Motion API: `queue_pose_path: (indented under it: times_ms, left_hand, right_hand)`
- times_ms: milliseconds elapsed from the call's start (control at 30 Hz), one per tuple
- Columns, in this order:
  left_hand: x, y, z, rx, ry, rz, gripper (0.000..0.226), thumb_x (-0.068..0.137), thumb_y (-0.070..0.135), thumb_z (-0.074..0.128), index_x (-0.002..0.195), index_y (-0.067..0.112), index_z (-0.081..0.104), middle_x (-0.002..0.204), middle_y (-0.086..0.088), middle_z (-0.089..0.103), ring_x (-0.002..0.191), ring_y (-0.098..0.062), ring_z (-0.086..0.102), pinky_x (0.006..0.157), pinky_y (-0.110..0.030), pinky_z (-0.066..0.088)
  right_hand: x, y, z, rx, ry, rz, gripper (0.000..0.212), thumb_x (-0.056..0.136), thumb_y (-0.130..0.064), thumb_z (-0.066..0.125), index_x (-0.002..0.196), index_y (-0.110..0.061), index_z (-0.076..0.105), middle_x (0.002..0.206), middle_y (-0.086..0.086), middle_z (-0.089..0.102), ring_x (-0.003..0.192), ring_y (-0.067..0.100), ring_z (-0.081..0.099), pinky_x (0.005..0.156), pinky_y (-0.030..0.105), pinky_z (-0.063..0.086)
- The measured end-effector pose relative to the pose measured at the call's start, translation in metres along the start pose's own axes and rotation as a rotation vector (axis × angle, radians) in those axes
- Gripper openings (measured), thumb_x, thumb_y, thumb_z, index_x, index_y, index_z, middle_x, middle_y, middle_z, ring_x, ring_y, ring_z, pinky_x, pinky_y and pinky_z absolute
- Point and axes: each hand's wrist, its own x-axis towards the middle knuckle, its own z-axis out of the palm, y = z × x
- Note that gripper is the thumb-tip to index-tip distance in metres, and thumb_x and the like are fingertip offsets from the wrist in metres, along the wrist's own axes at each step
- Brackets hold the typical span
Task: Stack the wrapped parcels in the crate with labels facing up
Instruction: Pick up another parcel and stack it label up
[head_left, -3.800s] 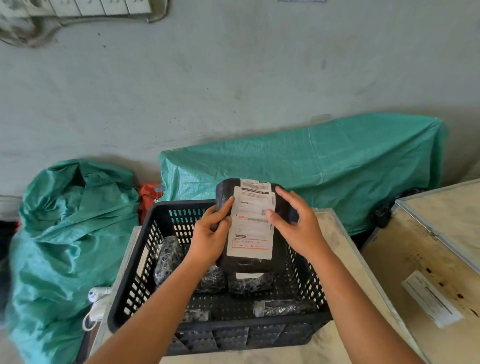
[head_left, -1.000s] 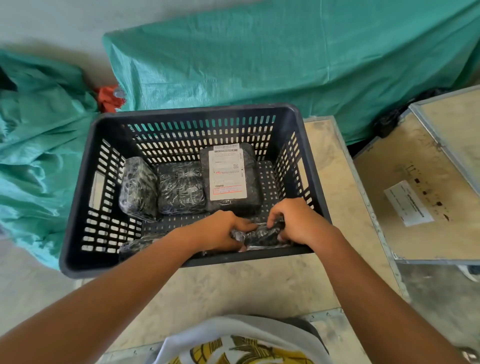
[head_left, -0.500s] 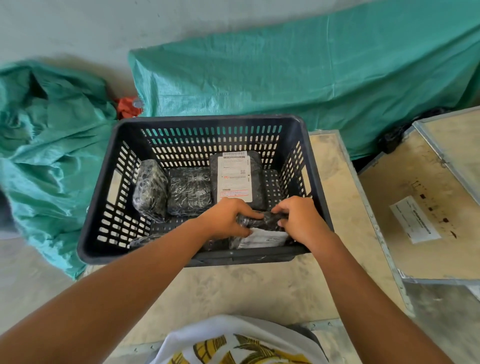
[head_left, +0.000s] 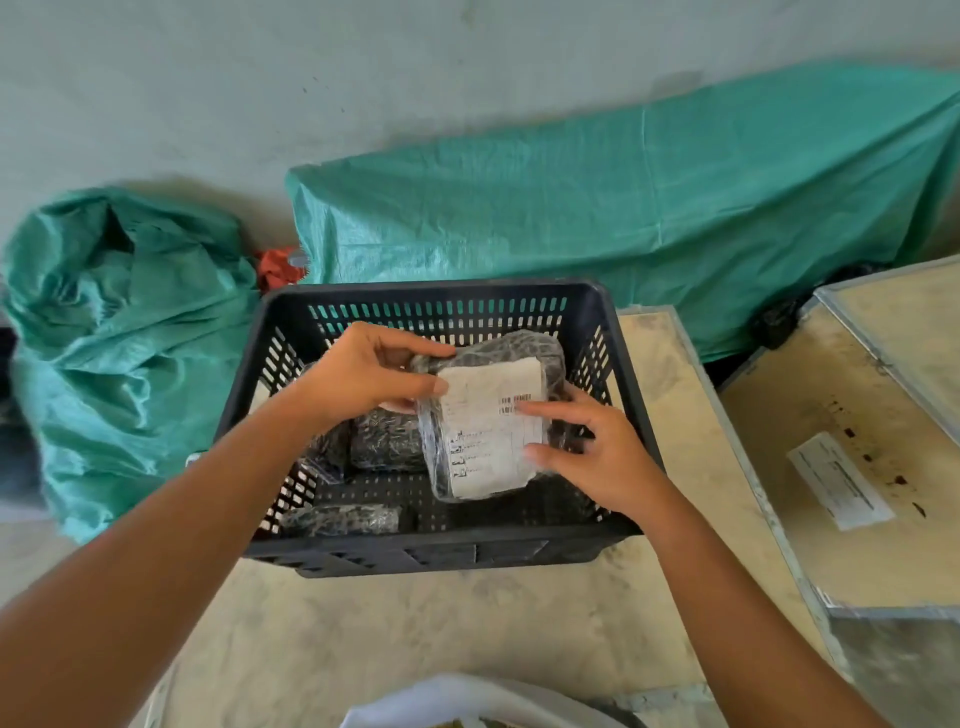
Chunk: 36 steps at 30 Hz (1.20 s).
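A black slotted plastic crate (head_left: 628, 415) stands on a pale board. I hold a dark wrapped parcel (head_left: 488, 426) over the crate's right half, its white barcode label facing up. My left hand (head_left: 363, 374) grips its upper left corner. My right hand (head_left: 592, 452) holds its right edge, fingers spread on the label. Beneath and to the left lies another dark parcel (head_left: 384, 441), partly hidden. A small dark parcel (head_left: 340, 519) lies on the crate floor at the front left.
Green tarpaulin covers a long shape (head_left: 623, 208) behind the crate and a heap (head_left: 119, 332) to the left. A wooden case (head_left: 852, 457) with a white label (head_left: 839, 480) stands at the right. The pale board (head_left: 441, 634) extends toward me.
Both hands have lifted a parcel from the crate's front floor and turned it so its white label faces up, holding it over the right half. The labelled parcel laid earlier is now hidden.
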Motion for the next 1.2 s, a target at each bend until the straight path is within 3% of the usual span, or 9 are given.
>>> queue_pose_path:
  times_ms: [100, 333, 400, 567, 733, 867, 967, 1067, 1200]
  left_hand:
    - [0.000, 0.016, -0.012, -0.146, 0.062, 0.061, 0.050, 0.062, 0.031, 0.093, 0.110, 0.025, 0.079, 0.102, -0.012, 0.079, 0.095, -0.032, 0.076, 0.069, -0.044, 0.064]
    - [0.009, 0.033, -0.004, -0.100, 0.196, 0.281, 0.027, 0.087, 0.008, 0.075, 0.106, 0.027, 0.080, 0.120, 0.003, 0.074, 0.110, -0.004, 0.069, 0.084, -0.025, 0.060]
    - [0.013, 0.025, 0.002, 0.104, 0.186, 0.306, 0.041, 0.094, 0.012, 0.069, 0.122, 0.041, 0.069, 0.139, 0.015, 0.057, 0.126, 0.011, 0.051, 0.103, -0.020, 0.048]
    - [0.026, -0.018, 0.023, 0.354, 0.000, 0.045, 0.076, 0.096, 0.036, 0.065, 0.149, 0.064, 0.017, 0.170, 0.001, -0.002, 0.155, -0.019, -0.004, 0.120, -0.045, 0.029]
    - [0.051, -0.062, 0.034, 0.237, 0.022, -0.070, 0.081, 0.095, 0.020, 0.069, 0.153, 0.051, 0.024, 0.153, 0.005, 0.038, 0.133, -0.014, 0.044, 0.101, -0.015, 0.045]
    - [0.072, -0.086, 0.043, 0.203, 0.054, -0.121, 0.085, 0.093, 0.010, 0.069, 0.156, 0.042, 0.023, 0.154, -0.002, 0.034, 0.122, -0.017, 0.050, 0.067, -0.001, 0.049]
    - [0.084, -0.096, 0.048, 0.225, 0.058, -0.134, 0.093, 0.093, 0.007, 0.068, 0.159, 0.042, 0.011, 0.160, -0.005, 0.027, 0.121, -0.014, 0.049, 0.065, -0.001, 0.049]
    - [0.092, -0.104, 0.046, 0.351, -0.053, -0.174, 0.105, 0.095, 0.011, 0.066, 0.157, 0.044, -0.013, 0.168, -0.011, -0.002, 0.140, -0.027, 0.040, 0.082, -0.011, 0.052]
    - [0.102, -0.108, 0.047, 0.553, -0.163, -0.219, 0.104, 0.098, 0.017, 0.063, 0.156, 0.029, -0.022, 0.150, -0.007, -0.052, 0.152, -0.042, -0.006, 0.117, -0.043, 0.033]
  right_hand:
    - [0.007, -0.013, 0.003, 0.042, 0.056, -0.063, 0.050, 0.083, -0.012, 0.084, 0.121, -0.042, 0.074, 0.138, -0.010, 0.054, 0.125, -0.009, 0.052, 0.101, 0.012, 0.046]
    - [0.037, -0.026, -0.005, 0.038, 0.094, -0.124, 0.047, 0.091, -0.015, 0.077, 0.120, -0.051, 0.071, 0.133, -0.007, 0.056, 0.126, 0.001, 0.056, 0.111, 0.034, 0.047]
    - [0.046, -0.020, -0.006, 0.051, 0.089, -0.100, 0.049, 0.092, -0.016, 0.076, 0.124, -0.052, 0.069, 0.135, -0.010, 0.058, 0.128, 0.004, 0.056, 0.112, 0.039, 0.047]
    - [0.068, 0.002, -0.004, 0.139, 0.051, 0.015, 0.055, 0.093, -0.011, 0.074, 0.130, -0.051, 0.065, 0.140, -0.025, 0.056, 0.136, -0.001, 0.048, 0.112, 0.032, 0.045]
    - [0.095, 0.027, 0.002, 0.112, 0.002, 0.175, 0.062, 0.097, -0.005, 0.068, 0.146, -0.039, 0.052, 0.149, -0.014, 0.047, 0.120, -0.004, 0.053, 0.082, 0.003, 0.049]
    - [0.115, 0.044, 0.014, 0.020, -0.012, 0.262, 0.071, 0.100, -0.004, 0.062, 0.156, -0.039, 0.035, 0.159, -0.007, 0.040, 0.090, -0.005, 0.065, 0.084, 0.037, 0.061]
    - [0.128, 0.057, 0.020, -0.029, -0.026, 0.264, 0.080, 0.100, -0.004, 0.061, 0.158, -0.043, 0.024, 0.160, -0.003, 0.039, 0.107, 0.020, 0.069, 0.084, 0.041, 0.062]
    - [0.132, 0.072, 0.027, -0.200, -0.117, 0.280, 0.096, 0.095, -0.024, 0.071, 0.160, -0.046, 0.005, 0.166, 0.004, 0.019, 0.141, 0.027, 0.044, 0.105, 0.043, 0.052]
    - [0.135, 0.088, 0.040, -0.664, -0.228, 0.305, 0.109, 0.092, -0.062, 0.059, 0.159, -0.028, -0.021, 0.151, 0.010, -0.054, 0.147, 0.041, -0.031, 0.120, 0.064, 0.002]
